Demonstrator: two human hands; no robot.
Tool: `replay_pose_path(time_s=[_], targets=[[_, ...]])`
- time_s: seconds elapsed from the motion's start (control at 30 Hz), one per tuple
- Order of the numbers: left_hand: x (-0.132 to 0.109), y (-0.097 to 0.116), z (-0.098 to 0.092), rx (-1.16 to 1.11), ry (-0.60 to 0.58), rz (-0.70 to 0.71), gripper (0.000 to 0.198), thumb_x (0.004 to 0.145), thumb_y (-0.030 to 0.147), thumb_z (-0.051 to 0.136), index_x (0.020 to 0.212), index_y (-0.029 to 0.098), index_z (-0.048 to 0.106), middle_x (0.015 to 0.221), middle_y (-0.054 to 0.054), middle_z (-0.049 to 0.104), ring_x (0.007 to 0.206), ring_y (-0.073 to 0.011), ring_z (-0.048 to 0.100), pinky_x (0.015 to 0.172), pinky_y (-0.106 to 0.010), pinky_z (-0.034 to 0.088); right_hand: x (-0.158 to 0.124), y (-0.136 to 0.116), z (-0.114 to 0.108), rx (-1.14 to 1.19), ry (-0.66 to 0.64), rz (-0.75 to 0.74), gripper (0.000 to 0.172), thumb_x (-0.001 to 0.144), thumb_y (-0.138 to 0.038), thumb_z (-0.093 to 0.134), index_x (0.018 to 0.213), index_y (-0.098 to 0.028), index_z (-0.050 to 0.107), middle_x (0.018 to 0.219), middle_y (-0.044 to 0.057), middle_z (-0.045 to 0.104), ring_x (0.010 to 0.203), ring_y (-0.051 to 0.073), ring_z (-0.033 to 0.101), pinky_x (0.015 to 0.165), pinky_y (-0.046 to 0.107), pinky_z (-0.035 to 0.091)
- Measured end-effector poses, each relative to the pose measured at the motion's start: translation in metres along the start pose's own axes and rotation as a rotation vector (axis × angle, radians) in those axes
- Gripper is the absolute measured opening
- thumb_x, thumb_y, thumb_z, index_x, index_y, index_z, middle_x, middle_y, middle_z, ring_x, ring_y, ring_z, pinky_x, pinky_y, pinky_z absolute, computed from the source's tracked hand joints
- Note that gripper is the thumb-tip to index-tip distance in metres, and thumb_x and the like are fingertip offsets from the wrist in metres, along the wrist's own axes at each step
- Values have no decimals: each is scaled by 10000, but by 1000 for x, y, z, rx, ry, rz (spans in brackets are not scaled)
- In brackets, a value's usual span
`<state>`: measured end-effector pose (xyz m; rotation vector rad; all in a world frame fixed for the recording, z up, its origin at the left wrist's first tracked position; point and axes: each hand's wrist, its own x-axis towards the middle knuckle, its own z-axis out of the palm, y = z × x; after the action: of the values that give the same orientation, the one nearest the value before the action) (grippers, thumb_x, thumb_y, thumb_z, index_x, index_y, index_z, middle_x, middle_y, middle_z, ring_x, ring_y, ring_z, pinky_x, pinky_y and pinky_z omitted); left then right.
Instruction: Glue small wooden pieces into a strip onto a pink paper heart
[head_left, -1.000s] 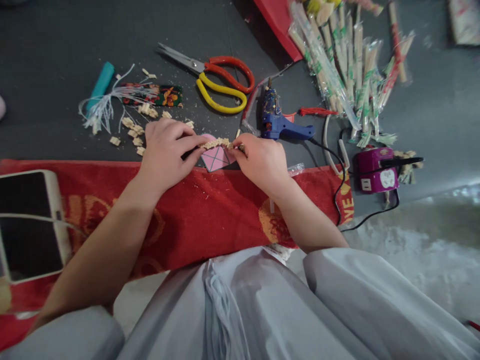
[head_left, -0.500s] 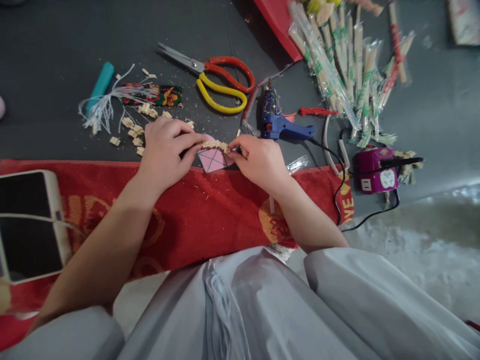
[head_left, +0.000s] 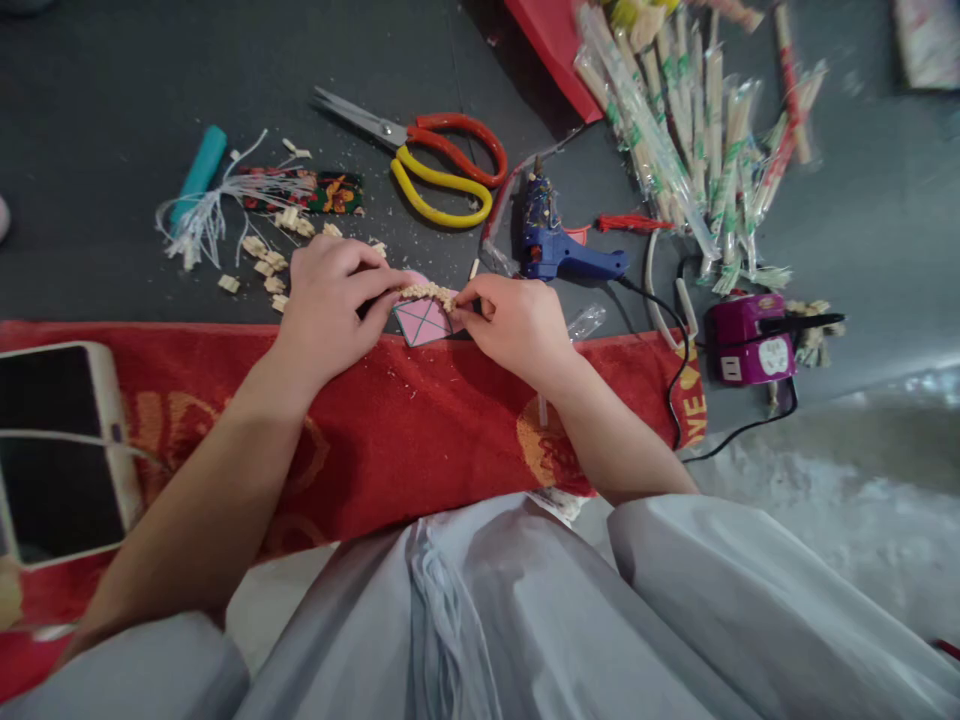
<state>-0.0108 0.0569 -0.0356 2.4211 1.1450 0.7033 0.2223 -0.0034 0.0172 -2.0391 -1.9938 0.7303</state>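
A small pink piece with dark crossing lines [head_left: 424,322] lies at the front edge of the dark table, between my hands. Along its top edge runs a row of small beige pieces [head_left: 428,292]. My left hand [head_left: 337,300] has its thumb and forefinger closed on the left end of that row. At the right end, the fingertips of my right hand [head_left: 514,322] are pinched on the row. Small wooden bits [head_left: 268,262] are scattered beside my left hand. What lies under the fingertips is hidden.
Scissors [head_left: 442,170] and a blue glue gun [head_left: 566,250] lie beyond my hands. Wrapped sticks [head_left: 697,130] are at the back right, near a purple power adapter [head_left: 750,340] with black cables. A tablet [head_left: 60,450] rests on the red towel [head_left: 405,430].
My right hand has shifted very slightly left and its fingertips sit a little further along the beige row. My left hand has barely moved.
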Motion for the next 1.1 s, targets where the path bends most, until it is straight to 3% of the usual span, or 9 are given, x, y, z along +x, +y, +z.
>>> replay_pose_path(time_s=[0.37, 0.67, 0.8, 0.9, 1.1], targets=[[2, 11, -9, 63, -92, -33, 300, 1054, 419, 564, 1200, 429, 826, 1119, -63, 759, 1205, -364, 663, 1082, -639, 469, -1, 2, 2, -9, 42, -42, 229, 949, -187, 680, 1127, -208, 823, 736, -13, 686, 714, 149, 592, 700, 301, 337], [3, 23, -17, 78, -156, 23, 269, 1020, 491, 565, 937, 302, 737, 1033, -50, 762, 1196, -333, 653, 1110, -599, 446, 1, 8, 3, -7, 29, -90, 327, 968, -164, 604, 1182, -212, 847, 758, 5, 713, 711, 160, 586, 719, 313, 369], [3, 25, -21, 52, -210, 28, 234, 975, 439, 579, 1077, 280, 716, 1128, -62, 758, 1245, -344, 617, 1123, -608, 420, 1, 7, -1, 19, 12, -110, 342, 931, -157, 627, 1189, -203, 847, 768, 3, 722, 706, 158, 588, 735, 313, 393], [4, 26, -23, 24, -258, 39, 326, 919, 411, 621, 1213, 291, 697, 1157, -54, 750, 1272, -349, 597, 1151, -614, 402, 1, 6, -2, 26, 1, -95, 286, 912, -216, 720, 1170, -197, 841, 788, 0, 734, 715, 158, 597, 736, 310, 397], [4, 26, -20, 24, -265, 12, 418, 862, 385, 633, 1264, 283, 686, 1138, -59, 759, 1262, -358, 617, 1154, -612, 397, 4, 5, 3, -25, 13, -60, 227, 939, -239, 761, 1152, -208, 833, 835, 10, 763, 783, 180, 654, 731, 313, 385]])
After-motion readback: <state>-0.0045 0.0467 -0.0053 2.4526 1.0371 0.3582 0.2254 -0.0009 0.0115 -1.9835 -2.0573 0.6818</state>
